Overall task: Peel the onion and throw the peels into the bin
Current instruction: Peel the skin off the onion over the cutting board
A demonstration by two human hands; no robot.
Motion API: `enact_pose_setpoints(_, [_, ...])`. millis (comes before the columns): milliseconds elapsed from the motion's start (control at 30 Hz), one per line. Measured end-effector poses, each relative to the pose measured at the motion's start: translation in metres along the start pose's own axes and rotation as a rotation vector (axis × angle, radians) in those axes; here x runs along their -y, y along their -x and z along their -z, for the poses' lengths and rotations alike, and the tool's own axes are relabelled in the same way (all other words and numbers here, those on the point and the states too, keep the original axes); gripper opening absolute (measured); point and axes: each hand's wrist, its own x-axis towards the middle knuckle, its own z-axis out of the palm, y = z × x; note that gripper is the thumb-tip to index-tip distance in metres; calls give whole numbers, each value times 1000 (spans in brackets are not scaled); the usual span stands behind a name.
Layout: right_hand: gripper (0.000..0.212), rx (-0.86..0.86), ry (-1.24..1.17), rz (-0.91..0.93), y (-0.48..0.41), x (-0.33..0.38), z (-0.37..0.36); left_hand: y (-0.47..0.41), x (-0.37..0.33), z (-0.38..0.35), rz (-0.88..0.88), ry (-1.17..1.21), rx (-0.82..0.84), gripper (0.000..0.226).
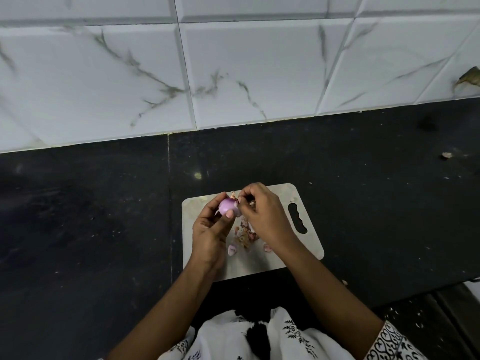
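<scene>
A small purple onion [227,206] is held above the grey cutting board [306,245]. My left hand [211,229] grips it from the left, thumb across its front. My right hand [262,213] is at the onion's right end, where its fingertips pinch a strip of dry brownish peel [234,195]. Several loose peels [245,235] lie in a small heap on the board under my hands, with pink scraps [232,250] beside them. No bin is in view.
The board lies on a dark stone counter [91,229] that runs along a white marbled tile wall [233,74]. A peel scrap [446,155] lies far right on the counter. The counter's front edge drops off at lower right.
</scene>
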Motion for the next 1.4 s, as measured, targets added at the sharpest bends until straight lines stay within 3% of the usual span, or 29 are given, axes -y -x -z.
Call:
enact_pose_setpoints(133, [4,-8,-57,-21,2,-5,2,2,2,-3,64,105,-22,30])
enact_pose_setpoints(333, [4,-19,-168,-30,3,-10,5,1,1,-6,162,257,-53,41])
enact_pose_setpoints(500, [7,9,-314,-98,5,-14,7,-1,5,-5,252,287,-101,32])
enact_pose_setpoints(667, [7,23,-413,-159,10,-21,5,-10,-2,1,276,330,-161,37])
enact_pose_setpoints(900, [13,-48,-813,-463,10,-17,6,-9,1,-2,405,412,-129,45])
enact_pose_setpoints(1000, [12,-84,-886,-504,8,-19,12,-12,1,0,404,444,-121,44])
enact_pose_setpoints(1167, [7,-111,-702,-472,6,-35,11,-12,1,5,427,401,-107,43])
enact_pose_setpoints(1333, [12,152,-205,-258,5,-46,8,-12,0,10,417,361,-107,29])
enact_pose_setpoints(1400, [19,178,-28,-173,4,-46,6,-12,2,13,400,316,-96,27])
